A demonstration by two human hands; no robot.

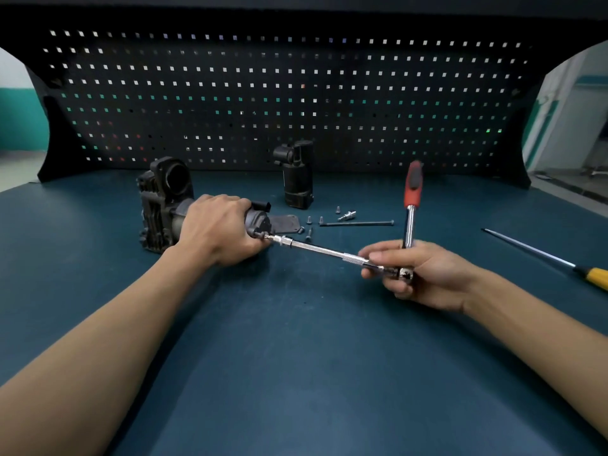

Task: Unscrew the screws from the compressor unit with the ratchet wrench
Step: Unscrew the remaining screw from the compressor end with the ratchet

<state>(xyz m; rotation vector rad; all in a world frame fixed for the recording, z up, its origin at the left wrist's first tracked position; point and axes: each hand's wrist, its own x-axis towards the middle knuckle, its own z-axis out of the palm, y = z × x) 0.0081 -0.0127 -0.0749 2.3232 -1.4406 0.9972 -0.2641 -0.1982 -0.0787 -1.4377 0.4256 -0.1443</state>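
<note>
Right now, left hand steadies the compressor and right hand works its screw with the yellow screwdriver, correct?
No. In the head view the right hand holds the ratchet wrench; the yellow screwdriver lies on the table. The left hand does steady the compressor.

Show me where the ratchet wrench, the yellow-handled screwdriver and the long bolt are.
ratchet wrench [410, 197], head view, on its red handle
yellow-handled screwdriver [597, 277], head view, on its yellow handle
long bolt [357, 223], head view, middle of its shaft

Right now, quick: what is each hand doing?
Left hand: grips the compressor unit.
Right hand: holds the ratchet wrench near its head.
</note>
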